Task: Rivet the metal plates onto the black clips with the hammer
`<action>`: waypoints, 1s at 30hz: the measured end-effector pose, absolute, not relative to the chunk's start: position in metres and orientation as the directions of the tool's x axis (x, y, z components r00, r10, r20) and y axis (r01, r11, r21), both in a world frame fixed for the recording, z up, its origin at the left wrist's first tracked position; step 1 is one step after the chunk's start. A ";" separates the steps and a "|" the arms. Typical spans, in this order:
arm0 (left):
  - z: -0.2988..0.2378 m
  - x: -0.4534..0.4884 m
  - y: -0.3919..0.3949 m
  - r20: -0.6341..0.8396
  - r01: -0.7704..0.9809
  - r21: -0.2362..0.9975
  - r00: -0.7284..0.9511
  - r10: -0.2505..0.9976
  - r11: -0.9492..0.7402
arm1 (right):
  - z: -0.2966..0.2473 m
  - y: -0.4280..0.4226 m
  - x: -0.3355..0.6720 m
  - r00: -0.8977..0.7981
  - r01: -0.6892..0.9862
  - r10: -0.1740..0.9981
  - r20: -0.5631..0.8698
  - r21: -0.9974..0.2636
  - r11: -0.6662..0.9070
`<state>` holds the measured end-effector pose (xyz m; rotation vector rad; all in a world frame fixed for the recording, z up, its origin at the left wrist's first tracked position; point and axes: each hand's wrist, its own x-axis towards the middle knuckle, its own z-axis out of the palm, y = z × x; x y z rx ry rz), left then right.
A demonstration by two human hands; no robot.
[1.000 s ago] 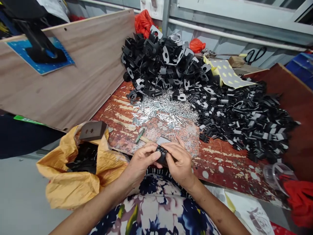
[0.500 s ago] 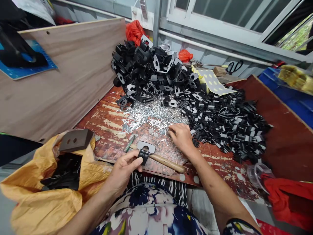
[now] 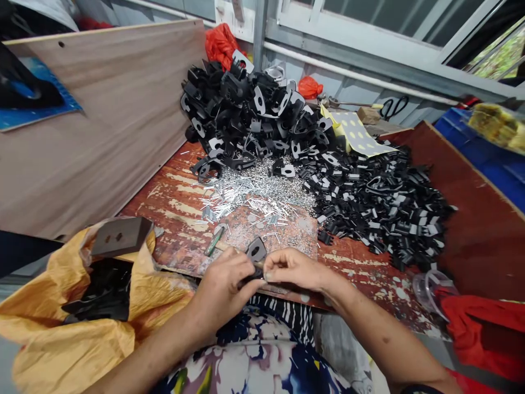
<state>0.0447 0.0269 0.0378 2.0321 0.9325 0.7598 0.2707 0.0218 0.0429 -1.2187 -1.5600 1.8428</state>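
Note:
My left hand grips a black plastic clip with a round hole in its flat plate, close to the table's front edge. My right hand is pinched against the clip's right side; whatever sits between its fingertips is too small to make out. Beneath both hands lies a hammer with a green head, its wooden handle mostly covered. Loose metal pins are heaped on the table just beyond.
Large black clips form a tall pile at the back, and smaller black parts spread to the right. A yellow sack with black pieces stands at left. Wooden boards wall the table's sides. A clear plastic cup is at right.
My right hand has come back from the metal pins to the clip. My left hand has moved slightly right and turned the clip, its fingers now covering more of it.

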 end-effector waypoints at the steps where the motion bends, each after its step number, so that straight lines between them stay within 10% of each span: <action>1: 0.040 0.047 0.024 0.199 0.356 0.814 0.571 0.796 -0.459 | 0.042 0.018 0.268 -0.538 0.184 0.764 -0.356 -0.934 -0.306; 5: 0.045 0.043 0.015 0.196 0.351 0.815 0.583 0.789 -0.462 | 0.040 0.015 0.264 -0.588 0.229 0.700 -0.405 -0.914 -0.336; 8: 0.045 0.027 0.011 0.165 0.399 0.811 0.547 0.820 -0.429 | 0.043 0.030 0.257 -0.503 0.416 0.817 -0.282 -0.907 -0.057; 15: 0.023 -0.009 0.009 -0.112 0.185 0.980 0.202 0.973 0.074 | 0.027 0.099 0.196 -0.401 0.801 0.913 0.072 -0.456 0.387; 30: 0.008 -0.028 0.011 -0.358 -0.331 0.867 0.103 0.928 0.372 | 0.003 0.123 0.182 -0.495 0.854 0.863 0.103 -0.126 0.505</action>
